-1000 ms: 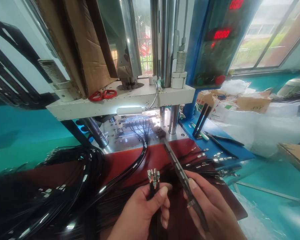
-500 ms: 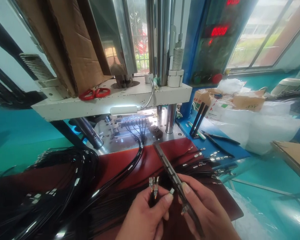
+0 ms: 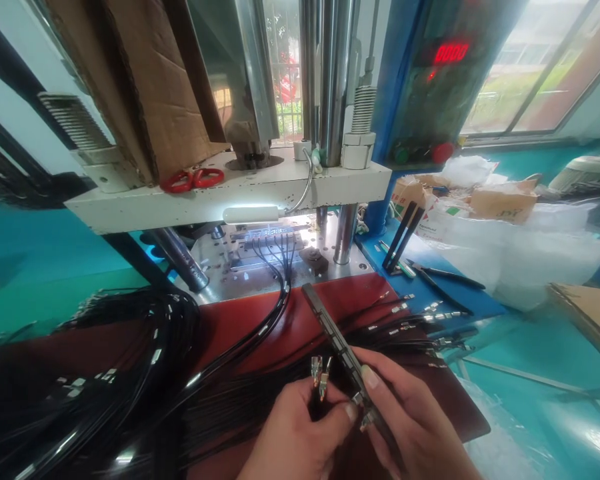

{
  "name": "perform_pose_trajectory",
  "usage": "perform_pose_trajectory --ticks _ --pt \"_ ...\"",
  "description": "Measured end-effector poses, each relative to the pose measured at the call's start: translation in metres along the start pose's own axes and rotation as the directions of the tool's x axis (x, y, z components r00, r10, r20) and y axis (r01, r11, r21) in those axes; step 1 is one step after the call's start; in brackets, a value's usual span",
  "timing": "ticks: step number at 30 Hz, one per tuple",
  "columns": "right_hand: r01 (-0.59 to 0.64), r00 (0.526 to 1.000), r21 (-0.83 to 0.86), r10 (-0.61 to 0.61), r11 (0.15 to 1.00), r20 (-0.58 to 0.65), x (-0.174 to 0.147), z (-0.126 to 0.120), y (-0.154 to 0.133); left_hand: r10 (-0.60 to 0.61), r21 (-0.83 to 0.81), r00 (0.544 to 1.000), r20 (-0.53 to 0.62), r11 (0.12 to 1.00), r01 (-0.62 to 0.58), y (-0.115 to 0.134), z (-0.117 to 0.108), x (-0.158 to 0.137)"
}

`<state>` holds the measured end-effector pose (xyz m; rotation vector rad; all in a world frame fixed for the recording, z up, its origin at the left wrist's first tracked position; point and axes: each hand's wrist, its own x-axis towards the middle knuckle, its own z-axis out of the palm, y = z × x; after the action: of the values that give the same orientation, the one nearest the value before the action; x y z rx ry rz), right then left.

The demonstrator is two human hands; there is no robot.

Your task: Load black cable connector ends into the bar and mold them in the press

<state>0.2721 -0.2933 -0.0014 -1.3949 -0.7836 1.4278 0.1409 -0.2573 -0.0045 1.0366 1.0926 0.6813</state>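
Black wires with shiny metal terminals [image 3: 321, 377] are pinched in my left hand [image 3: 305, 427], several tips sticking up past the thumb. One terminal by that thumb touches or nearly touches the side of a long dark slotted metal bar [image 3: 333, 330]. My right hand [image 3: 407, 417] is closed around the bar's lower part, thumb on top, and the bar tilts up and to the left. A metal terminal [image 3: 367, 420] shows at the bar's lower slots beside my right fingers. More black wires [image 3: 250, 400] lie beneath my hands on the dark red board [image 3: 230, 333].
Ahead stands a press with a white plate [image 3: 330, 190]; wires run into a lit fixture [image 3: 275, 243] below it. Red-handled scissors [image 3: 193, 180] rest on the plate. Pliers [image 3: 445, 280] lie on the blue surface at right. A coiled wire bundle [image 3: 175, 333] lies left.
My left hand has moved slightly right, bringing the terminal by its thumb up to the bar's side. My right hand keeps its hold on the bar. The view has shifted a little.
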Motion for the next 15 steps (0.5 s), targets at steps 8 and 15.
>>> perform_pose_trajectory --ticks 8,15 --pt "0.045 0.998 -0.01 -0.044 0.999 0.043 0.003 0.0 0.006 -0.01 -0.017 0.999 0.047 1.0 0.011 0.005 0.0 0.0" --pt "0.105 0.994 -0.091 -0.102 0.99 0.038 0.004 -0.001 0.013 -0.068 -0.022 0.997 0.04 0.997 0.069 0.008 -0.001 -0.004"
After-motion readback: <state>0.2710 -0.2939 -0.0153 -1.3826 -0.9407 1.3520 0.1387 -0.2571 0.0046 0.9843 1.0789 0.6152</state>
